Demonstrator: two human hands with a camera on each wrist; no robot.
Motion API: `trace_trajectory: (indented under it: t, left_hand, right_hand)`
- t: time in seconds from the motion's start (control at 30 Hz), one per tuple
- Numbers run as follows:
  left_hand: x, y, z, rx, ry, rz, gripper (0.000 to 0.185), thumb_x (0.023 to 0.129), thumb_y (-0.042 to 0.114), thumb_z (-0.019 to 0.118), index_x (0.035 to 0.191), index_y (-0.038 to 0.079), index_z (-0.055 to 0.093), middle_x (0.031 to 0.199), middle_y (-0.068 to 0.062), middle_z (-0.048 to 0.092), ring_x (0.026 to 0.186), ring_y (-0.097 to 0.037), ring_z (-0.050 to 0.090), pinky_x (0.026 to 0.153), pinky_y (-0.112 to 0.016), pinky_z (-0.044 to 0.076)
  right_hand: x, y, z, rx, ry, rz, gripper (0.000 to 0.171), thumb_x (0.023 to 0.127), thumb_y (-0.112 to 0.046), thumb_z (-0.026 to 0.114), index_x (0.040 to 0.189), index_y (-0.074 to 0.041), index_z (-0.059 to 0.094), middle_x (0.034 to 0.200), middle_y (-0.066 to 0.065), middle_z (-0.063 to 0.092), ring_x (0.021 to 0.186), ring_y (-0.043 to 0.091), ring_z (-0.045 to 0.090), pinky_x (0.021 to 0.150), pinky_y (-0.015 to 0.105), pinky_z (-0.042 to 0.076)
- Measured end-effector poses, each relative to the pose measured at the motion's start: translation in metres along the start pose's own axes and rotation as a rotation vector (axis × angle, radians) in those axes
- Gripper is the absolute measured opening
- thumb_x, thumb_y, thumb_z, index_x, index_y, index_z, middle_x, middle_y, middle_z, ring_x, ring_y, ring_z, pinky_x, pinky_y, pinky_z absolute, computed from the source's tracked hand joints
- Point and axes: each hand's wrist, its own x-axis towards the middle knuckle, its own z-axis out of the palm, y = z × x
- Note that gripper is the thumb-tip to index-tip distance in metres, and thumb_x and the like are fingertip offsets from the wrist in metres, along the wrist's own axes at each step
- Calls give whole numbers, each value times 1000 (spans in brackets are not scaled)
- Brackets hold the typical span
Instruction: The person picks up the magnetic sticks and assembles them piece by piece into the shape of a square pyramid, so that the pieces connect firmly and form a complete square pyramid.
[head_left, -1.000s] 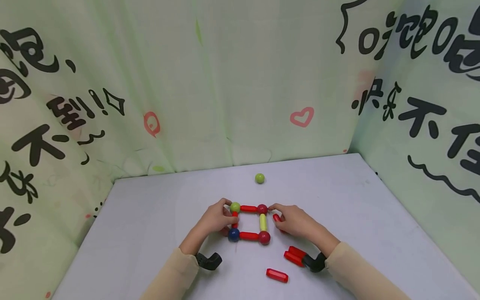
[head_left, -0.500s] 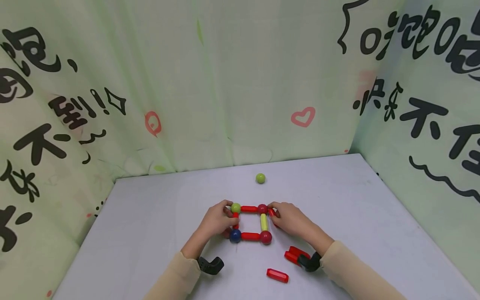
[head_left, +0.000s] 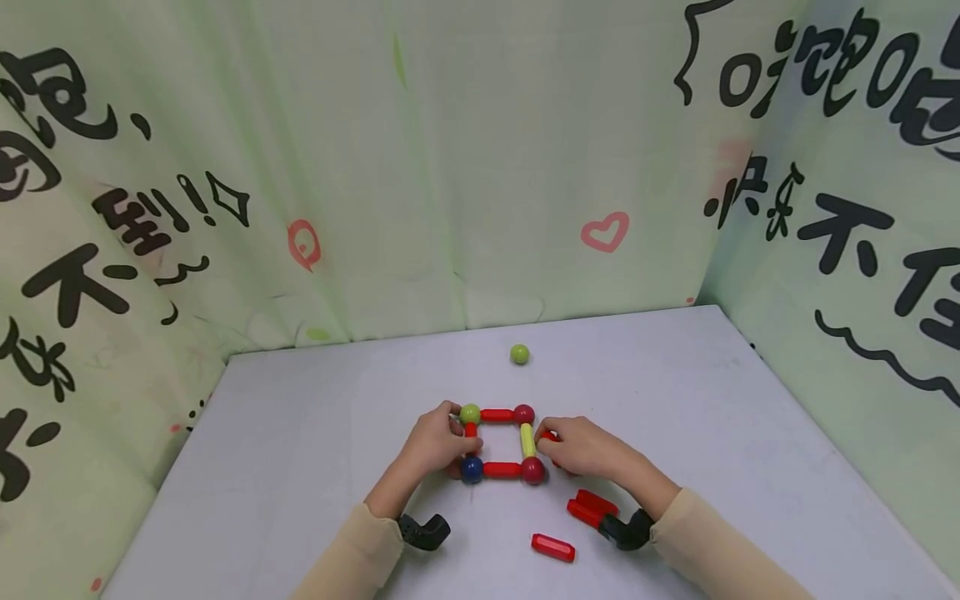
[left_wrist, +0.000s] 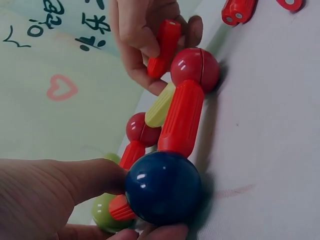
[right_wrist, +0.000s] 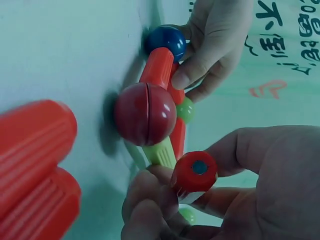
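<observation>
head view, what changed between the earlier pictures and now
The right hand, pinching a red rod, slid back along the square's right side, from beside the far red ball toward the near one. The left hand kept its grip on the square's left side. The square, green ball and loose rods stayed put.

head: high, looks down | wrists: close, share square frame (head_left: 498, 442)
</observation>
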Motion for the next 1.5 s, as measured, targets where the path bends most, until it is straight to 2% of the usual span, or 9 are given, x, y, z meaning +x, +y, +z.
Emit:
trace_trajectory:
  t: [0.2, 0.4, 0.63, 0.73, 0.93, 1.1, 1.23, 1.5]
  left_hand:
    - [-1, 2, 2, 19, 12, 39, 57, 87, 10, 78, 134, -6, 50, 91, -10, 61, 57, -18, 60, 48, -27, 54]
    - [-2, 3, 2, 81, 47, 41, 61, 88, 10, 76, 139, -7, 49, 91, -9, 61, 61, -17, 61, 50, -25, 53]
    - [-1, 1, -1, 27, 21, -24, 64, 94, 22, 76, 146, -3, 48, 95, -10, 64, 57, -18, 64, 52, -25, 55]
    - [0, -2, -3, -7, 9, -30, 65, 94, 22, 76, 147, -2, 47, 100, -10, 67, 61, -17, 66, 56, -26, 57]
    - [1, -7, -7, -91, -8, 2, 65, 92, 18, 77, 147, 0, 46, 100, -11, 67, 69, -17, 68, 64, -31, 61]
    - [1, -9, -10, -102, -24, 40, 62, 94, 16, 74, 148, 4, 47, 95, -10, 68, 67, -17, 68, 65, -32, 61]
    - [4, -9, -11, -101, -37, 57, 59, 95, 16, 72, 149, 8, 49, 91, -9, 67, 65, -17, 67, 63, -31, 61]
    - [5, -9, -11, -86, -26, 42, 53, 95, 16, 73, 143, 8, 54, 90, -9, 67, 62, -17, 65, 60, -30, 59]
  right_hand:
    - [2, -1, 6, 58, 6, 1, 26, 97, -14, 62, 121, -5, 63, 72, 6, 58, 62, 18, 53, 61, 27, 45]
    - [3, -1, 10, 66, 22, -19, 24, 97, -12, 62, 119, -4, 62, 77, 5, 59, 64, 18, 55, 61, 28, 47]
    - [4, 0, 13, 87, 23, 13, 28, 97, -13, 63, 122, -3, 60, 79, 6, 59, 65, 18, 57, 61, 27, 46]
    - [4, 1, 13, 101, 16, 17, 29, 97, -14, 64, 123, -2, 60, 80, 6, 60, 66, 18, 58, 61, 27, 47]
    - [5, 1, 12, 124, 14, -16, 26, 98, -12, 63, 122, -1, 60, 80, 5, 61, 65, 18, 60, 61, 27, 50]
    - [5, 0, 9, 67, 94, -44, 30, 97, -14, 67, 125, -4, 63, 84, 4, 60, 70, 17, 57, 62, 28, 49]
    - [4, -2, 5, 38, 176, -78, 28, 94, -15, 72, 121, -11, 67, 91, 3, 63, 74, 17, 56, 63, 29, 48]
    - [-2, -8, 2, 38, 221, -134, 28, 86, -14, 83, 111, -15, 69, 96, 0, 68, 76, 14, 59, 66, 26, 53]
